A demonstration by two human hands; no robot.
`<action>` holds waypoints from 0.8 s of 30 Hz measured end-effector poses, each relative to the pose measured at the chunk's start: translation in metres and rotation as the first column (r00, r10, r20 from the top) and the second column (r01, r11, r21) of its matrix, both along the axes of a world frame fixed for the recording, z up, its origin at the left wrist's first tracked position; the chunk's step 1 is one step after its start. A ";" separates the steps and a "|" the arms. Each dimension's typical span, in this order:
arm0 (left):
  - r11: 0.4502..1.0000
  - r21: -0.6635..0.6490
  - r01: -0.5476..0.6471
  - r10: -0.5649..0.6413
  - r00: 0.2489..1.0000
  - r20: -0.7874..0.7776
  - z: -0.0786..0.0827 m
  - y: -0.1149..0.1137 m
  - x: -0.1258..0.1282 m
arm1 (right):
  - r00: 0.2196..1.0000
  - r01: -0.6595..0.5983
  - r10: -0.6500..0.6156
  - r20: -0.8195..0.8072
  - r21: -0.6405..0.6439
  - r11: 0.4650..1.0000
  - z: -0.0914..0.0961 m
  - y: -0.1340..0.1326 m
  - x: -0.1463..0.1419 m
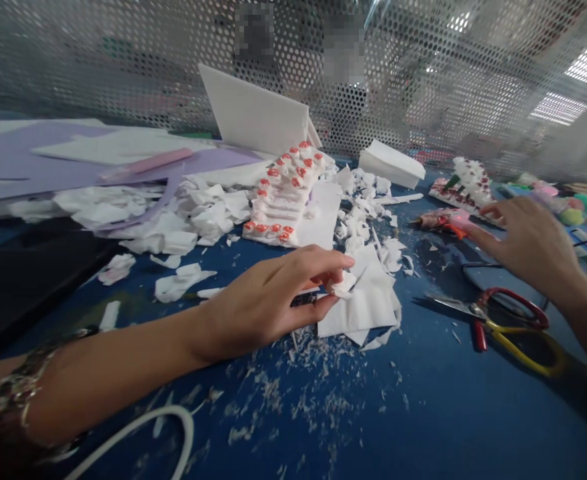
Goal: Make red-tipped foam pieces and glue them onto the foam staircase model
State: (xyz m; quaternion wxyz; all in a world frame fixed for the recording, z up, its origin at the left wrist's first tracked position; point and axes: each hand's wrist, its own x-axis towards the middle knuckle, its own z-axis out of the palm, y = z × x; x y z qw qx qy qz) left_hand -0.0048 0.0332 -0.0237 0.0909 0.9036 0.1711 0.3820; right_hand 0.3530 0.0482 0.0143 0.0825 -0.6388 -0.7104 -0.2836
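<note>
My left hand (273, 293) pinches a small crumpled piece of white tissue (344, 285) between thumb and fingers. It is above a stack of flat white tissue squares (368, 310). My right hand (533, 233) is at the right with thumb and fingers apart. Its thumb tip is at the back end of a pinkish, tapered tool with a dark tip (438, 220), which looks like a wrapped glue gun; whether they touch is unclear. Beyond the left hand stands a white stepped model (286, 200) with red-orange dots along its edges. Scissors (478, 310) with red and yellow handles lie open below the right hand.
Crumpled tissue (213, 213) and white scraps (358, 200) litter the blue table (423, 413). Behind are a white folded board (258, 110), purple sheets (48, 157), a white block (391, 163) and a perforated metal screen (163, 73). A white cable (186, 427) curves in front; colourful pompoms (573, 207) sit far right.
</note>
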 end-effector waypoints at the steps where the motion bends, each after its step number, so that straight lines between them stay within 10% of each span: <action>1: 0.999 0.035 0.009 -0.009 1.000 -0.010 0.001 0.000 0.000 | 0.996 -0.093 0.092 0.019 0.109 0.990 0.005 -0.008 -0.014; 5: 0.988 0.150 0.041 -0.030 0.997 -0.073 0.004 0.000 0.000 | 0.767 -0.628 0.641 -0.029 0.172 0.759 0.013 -0.048 -0.080; 10: 0.979 0.180 0.097 -0.087 0.994 -0.064 0.001 0.002 -0.001 | 0.550 -0.833 0.826 -0.125 -0.010 0.553 0.004 -0.071 -0.137; 24: 0.976 0.176 0.126 -0.126 0.992 -0.016 0.000 0.005 0.001 | 0.545 -0.832 0.821 -0.172 0.005 0.554 -0.006 -0.051 -0.151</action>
